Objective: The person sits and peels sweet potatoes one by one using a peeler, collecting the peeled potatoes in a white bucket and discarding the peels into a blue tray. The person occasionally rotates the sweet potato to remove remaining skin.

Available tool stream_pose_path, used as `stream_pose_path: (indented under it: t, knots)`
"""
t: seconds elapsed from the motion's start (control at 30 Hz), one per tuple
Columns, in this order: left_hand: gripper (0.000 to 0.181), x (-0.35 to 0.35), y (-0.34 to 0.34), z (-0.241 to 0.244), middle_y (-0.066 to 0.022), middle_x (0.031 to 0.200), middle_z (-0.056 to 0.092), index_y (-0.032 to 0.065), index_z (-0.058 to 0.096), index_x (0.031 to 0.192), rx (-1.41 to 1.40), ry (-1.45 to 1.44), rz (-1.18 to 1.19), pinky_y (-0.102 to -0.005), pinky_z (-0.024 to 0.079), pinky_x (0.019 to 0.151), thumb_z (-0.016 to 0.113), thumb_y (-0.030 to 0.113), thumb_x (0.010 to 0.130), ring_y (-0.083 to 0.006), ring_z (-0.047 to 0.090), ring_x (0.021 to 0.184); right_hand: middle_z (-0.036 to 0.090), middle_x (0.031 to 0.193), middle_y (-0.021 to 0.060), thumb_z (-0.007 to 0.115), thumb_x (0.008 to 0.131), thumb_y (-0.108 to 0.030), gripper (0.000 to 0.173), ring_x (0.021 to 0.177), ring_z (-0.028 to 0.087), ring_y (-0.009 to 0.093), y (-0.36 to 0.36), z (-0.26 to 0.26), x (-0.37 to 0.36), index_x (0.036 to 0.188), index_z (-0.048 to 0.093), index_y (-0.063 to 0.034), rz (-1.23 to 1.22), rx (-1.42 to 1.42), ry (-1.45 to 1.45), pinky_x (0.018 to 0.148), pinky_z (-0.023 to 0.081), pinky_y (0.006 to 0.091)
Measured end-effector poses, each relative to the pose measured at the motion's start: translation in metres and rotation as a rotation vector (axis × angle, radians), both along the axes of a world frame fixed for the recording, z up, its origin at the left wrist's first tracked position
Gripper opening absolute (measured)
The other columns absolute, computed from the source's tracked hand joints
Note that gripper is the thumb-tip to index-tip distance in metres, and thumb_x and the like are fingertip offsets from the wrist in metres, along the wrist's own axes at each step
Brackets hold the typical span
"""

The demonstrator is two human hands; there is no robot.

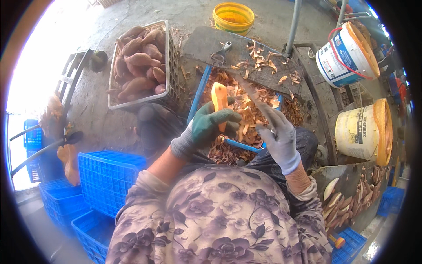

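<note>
My left hand [214,123], in a grey knit glove with a green coating, grips a peeled orange sweet potato [219,94] upright. My right hand [278,132], in a grey glove, holds what looks like a knife [249,90]; its long blade is blurred and the handle is hidden. The blade points away from me, to the right of the sweet potato and apart from it. Below both hands, a blue crate [200,94] is heaped with orange and brown peelings [252,123]. A dark board [204,43] lies over its far end, with a peeler [222,52] and more peel scraps on it.
Unpeeled sweet potatoes [138,62] fill a pale plastic crate [166,62] at the left. A yellow bucket [233,18] stands beyond the board. Two white buckets [343,56] stand at the right, near a metal post [293,28]. Blue crates [110,180] are stacked at my lower left.
</note>
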State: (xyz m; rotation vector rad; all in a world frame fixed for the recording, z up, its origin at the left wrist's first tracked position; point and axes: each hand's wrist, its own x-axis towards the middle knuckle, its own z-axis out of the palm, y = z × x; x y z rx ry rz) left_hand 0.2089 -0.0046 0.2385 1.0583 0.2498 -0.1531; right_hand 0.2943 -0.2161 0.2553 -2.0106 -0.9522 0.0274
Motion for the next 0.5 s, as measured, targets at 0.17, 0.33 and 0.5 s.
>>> stream_pose_path:
  t: [0.17,0.33,0.5]
  knots:
    - [0.024,-0.005,-0.003,-0.016,-0.0068,0.080,0.063,-0.0002,0.061,0.097,0.979,-0.650,0.053,-0.0306,0.050,0.063,0.055,0.023,0.092,-0.0151,0.062,0.071,0.061,0.110,0.0096,0.065,0.073,-0.012,0.045,0.084,0.063,0.024,0.013,0.013,0.003,0.117,0.057,-0.0065,0.130,-0.302,-0.549,0.074,0.049,0.0353]
    - [0.041,-0.012,-0.007,-0.018,-0.0059,0.078,0.061,0.0002,0.059,0.098,0.666,-0.477,-0.064,-0.0280,0.048,0.059,0.056,0.041,0.091,-0.0140,0.059,0.068,0.060,0.110,0.0090,0.062,0.073,-0.011,0.044,0.083,0.062,0.022,0.018,0.015,0.003,0.117,0.057,-0.0076,0.137,-0.405,-0.580,0.076,0.048,0.0358]
    - [0.047,-0.017,-0.008,-0.031,-0.0067,0.080,0.060,0.0005,0.056,0.103,0.300,-0.368,-0.033,-0.0274,0.048,0.059,0.055,0.046,0.090,-0.0147,0.058,0.067,0.060,0.113,0.0092,0.064,0.069,-0.009,0.051,0.087,0.061,0.023,0.016,0.009,0.010,0.120,0.057,-0.0083,0.181,-0.472,-0.680,0.075,0.047,0.0363]
